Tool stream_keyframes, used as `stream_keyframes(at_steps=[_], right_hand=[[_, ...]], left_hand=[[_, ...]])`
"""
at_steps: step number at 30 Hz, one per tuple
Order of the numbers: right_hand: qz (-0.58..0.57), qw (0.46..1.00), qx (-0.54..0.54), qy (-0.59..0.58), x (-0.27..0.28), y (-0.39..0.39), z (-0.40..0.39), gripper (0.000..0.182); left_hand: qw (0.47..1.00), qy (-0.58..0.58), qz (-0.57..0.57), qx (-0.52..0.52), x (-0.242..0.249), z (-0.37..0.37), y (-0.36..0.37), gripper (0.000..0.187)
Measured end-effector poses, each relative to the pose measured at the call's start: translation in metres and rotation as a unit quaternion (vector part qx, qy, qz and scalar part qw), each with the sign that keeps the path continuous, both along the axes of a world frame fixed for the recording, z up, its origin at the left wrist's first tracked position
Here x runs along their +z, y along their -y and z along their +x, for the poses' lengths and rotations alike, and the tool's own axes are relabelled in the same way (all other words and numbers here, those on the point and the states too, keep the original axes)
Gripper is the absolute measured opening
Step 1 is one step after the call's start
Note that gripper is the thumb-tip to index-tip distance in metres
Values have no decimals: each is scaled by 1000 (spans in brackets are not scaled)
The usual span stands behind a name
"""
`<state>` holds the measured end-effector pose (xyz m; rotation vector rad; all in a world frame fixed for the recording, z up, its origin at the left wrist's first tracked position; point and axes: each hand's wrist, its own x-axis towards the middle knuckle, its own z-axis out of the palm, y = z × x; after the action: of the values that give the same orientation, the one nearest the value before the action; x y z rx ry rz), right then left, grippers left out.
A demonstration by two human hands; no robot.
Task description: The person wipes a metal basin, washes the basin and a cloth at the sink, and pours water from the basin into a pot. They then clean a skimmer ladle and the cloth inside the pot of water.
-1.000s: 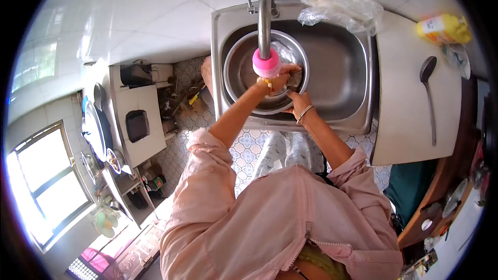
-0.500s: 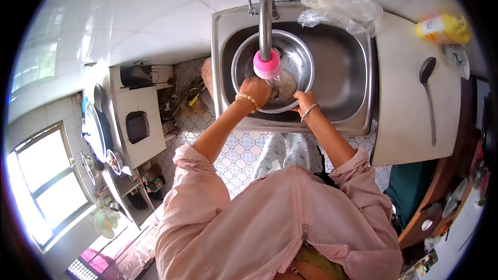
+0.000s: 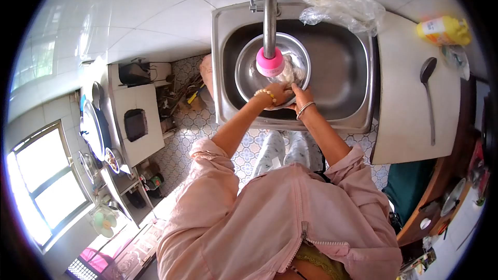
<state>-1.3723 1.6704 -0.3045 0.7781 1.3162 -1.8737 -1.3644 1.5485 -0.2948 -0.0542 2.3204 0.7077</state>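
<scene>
A round metal bowl stands in the left part of the steel sink, under the tap's pink nozzle. Pale, wet-looking pieces lie in the bowl's right side. My left hand, with a beaded bracelet, is inside the near rim beside these pieces, its fingers curled; what they hold is hidden. My right hand, wearing a bangle, is closed on the bowl's near right rim. The two hands are close together.
Crumpled clear plastic lies on the sink's back right corner. On the right counter are a dark ladle and a yellow bottle. A cabinet stands to the left, beyond the patterned floor.
My left hand has moved right, towards my right hand. The bowl appears tilted differently, and the pale pieces now show more to the right of the nozzle.
</scene>
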Motion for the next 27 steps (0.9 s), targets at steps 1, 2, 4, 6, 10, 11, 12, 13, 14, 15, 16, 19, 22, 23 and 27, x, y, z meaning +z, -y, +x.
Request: stream_keyframes(at_steps=[1,2,4,6,10,11,12,13,14,15,16,19,22,23,27], right_hand=[[-8,1000,0,3,1,2,0,35],[-7,1000,3,28,0,4,-2,38],[-26,999,-9,40,-18,3,-6,39],[-42,997,-34,63,-30,-1,-6,34],[-40,996,8,80,-23,-10,-15,38],[-42,996,9,80,-29,-12,-12,38],[-28,997,37,59,-24,-14,-8,39],[-12,997,64,37,-20,-17,-8,40],[-16,993,96,60,-17,-19,-10,44],[-16,993,97,60,-13,-20,-11,44],[-34,990,118,63,-6,-21,-13,41],[-49,983,164,70,13,-23,-20,33],[-100,972,197,81,24,-24,-28,29],[-73,971,216,76,25,-23,-32,29],[-55,973,218,42,14,-30,-36,30]], left_hand=[[995,-19,98,24,1,-2,-7,37],[988,-15,138,73,0,-4,-13,33],[980,-31,181,71,-9,1,-9,32],[989,-62,132,-11,14,5,0,30],[974,-40,-132,-178,70,22,34,27],[956,-61,-189,-216,74,25,48,26],[932,-31,-247,-264,76,21,59,25],[902,-2,-303,-309,76,13,71,24],[899,-57,-320,-293,62,9,87,22],[893,-112,-337,-275,46,2,102,21],[874,-105,-365,-304,52,-15,103,21],[856,-239,-305,-343,36,-57,112,21],[805,-424,-133,-393,20,-92,100,20],[766,-464,-58,-440,22,-100,92,20],[811,-327,-109,-473,41,-103,77,41]])
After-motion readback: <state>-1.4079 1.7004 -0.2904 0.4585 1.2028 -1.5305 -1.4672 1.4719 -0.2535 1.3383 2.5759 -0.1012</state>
